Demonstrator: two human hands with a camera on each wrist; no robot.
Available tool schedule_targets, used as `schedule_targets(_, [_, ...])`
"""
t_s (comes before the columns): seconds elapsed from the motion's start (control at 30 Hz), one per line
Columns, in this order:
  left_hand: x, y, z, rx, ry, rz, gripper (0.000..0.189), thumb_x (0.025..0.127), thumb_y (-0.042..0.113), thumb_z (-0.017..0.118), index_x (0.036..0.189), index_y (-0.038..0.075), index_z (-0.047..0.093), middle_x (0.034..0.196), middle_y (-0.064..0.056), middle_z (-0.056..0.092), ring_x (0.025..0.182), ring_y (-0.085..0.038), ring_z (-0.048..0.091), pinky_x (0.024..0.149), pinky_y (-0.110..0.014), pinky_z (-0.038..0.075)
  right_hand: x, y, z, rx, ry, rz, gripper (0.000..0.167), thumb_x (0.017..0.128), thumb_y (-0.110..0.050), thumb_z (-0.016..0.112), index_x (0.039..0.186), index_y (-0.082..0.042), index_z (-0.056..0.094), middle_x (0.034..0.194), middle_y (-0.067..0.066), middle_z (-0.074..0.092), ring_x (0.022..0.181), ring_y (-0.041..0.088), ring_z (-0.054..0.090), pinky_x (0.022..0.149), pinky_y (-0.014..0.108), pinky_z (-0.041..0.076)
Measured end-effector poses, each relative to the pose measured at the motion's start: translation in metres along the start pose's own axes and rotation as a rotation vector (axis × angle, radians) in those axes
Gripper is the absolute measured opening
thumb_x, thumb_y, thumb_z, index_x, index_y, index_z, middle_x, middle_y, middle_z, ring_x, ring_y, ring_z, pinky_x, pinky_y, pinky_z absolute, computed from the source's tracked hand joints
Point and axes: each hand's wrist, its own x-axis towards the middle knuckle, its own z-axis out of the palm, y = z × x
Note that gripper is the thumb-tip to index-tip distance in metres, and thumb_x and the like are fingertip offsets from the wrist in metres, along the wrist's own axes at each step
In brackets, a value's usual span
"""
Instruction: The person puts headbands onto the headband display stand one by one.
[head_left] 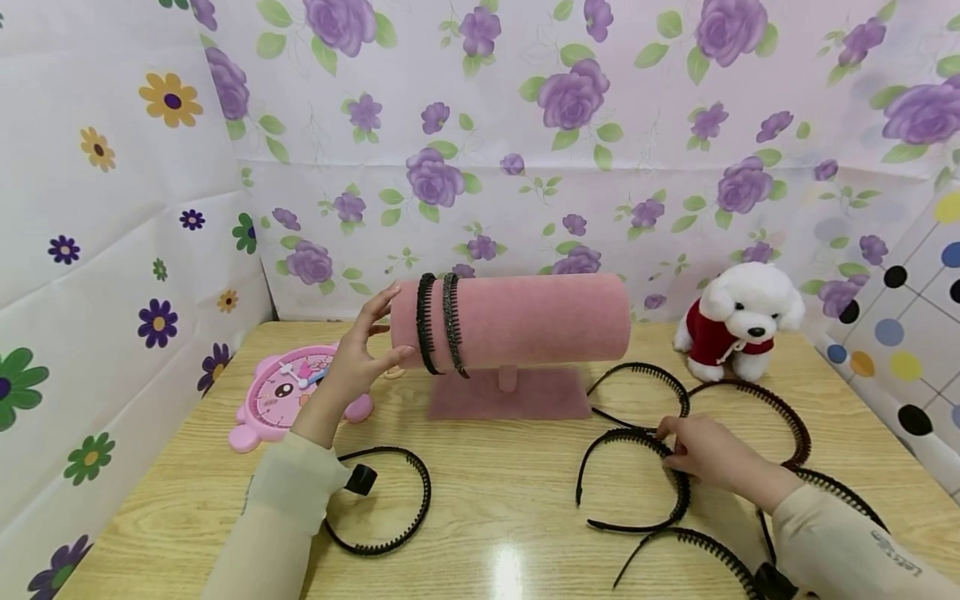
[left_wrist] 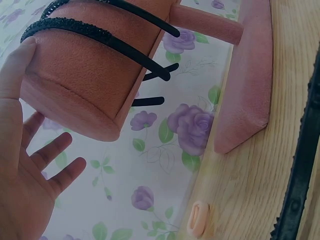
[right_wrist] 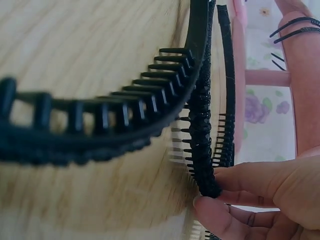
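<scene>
A pink velvet roll stand (head_left: 540, 321) carries two black toothed headbands (head_left: 425, 323) near its left end. My left hand (head_left: 358, 354) rests at that end of the roll, thumb in front and the other fingers spread. In the left wrist view, the thumb (left_wrist: 20, 65) touches the roll beside the outer headband. On the right, my right hand (head_left: 708, 454) pinches a black toothed headband (head_left: 681, 492) lying on the table. The right wrist view shows thumb and fingers (right_wrist: 250, 180) closing on that beaded headband (right_wrist: 201, 135).
Several more black headbands (head_left: 806, 425) lie around my right hand, and another headband (head_left: 427, 492) lies at front left. A pink toy clock (head_left: 270, 400) sits beside my left forearm. At back right sits a white plush dog (head_left: 742, 308) in a red top. Patterned cloth (head_left: 510, 208) hangs behind the table.
</scene>
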Motion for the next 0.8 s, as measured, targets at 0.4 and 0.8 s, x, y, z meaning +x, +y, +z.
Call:
schedule_targets(0.4, [0.0, -0.003, 0.0, -0.007, -0.003, 0.009, 0.077, 0.08, -0.01, 0.066, 0.147, 0.001, 0.028, 0.156, -0.02, 0.029, 0.135, -0.042, 0.036, 0.103, -0.061, 0.036, -0.003, 0.0, -0.013, 0.15, -0.061, 0.058, 0.026, 0.085, -0.012, 0.07, 0.105, 0.003, 0.062, 0.071, -0.001, 0.063, 0.047, 0.01, 0.058, 0.05, 0.022, 0.049])
schedule_targets(0.8, [-0.001, -0.003, -0.001, 0.01, -0.002, 0.016, 0.076, 0.08, -0.009, 0.066, 0.146, 0.001, 0.029, 0.156, -0.019, 0.028, 0.135, -0.042, 0.036, 0.103, -0.06, 0.037, -0.003, 0.001, -0.034, 0.363, -0.089, -0.028, 0.023, 0.09, -0.009, 0.063, 0.106, 0.006, 0.059, 0.082, 0.01, 0.069, 0.049, 0.01, 0.06, 0.051, 0.023, 0.053])
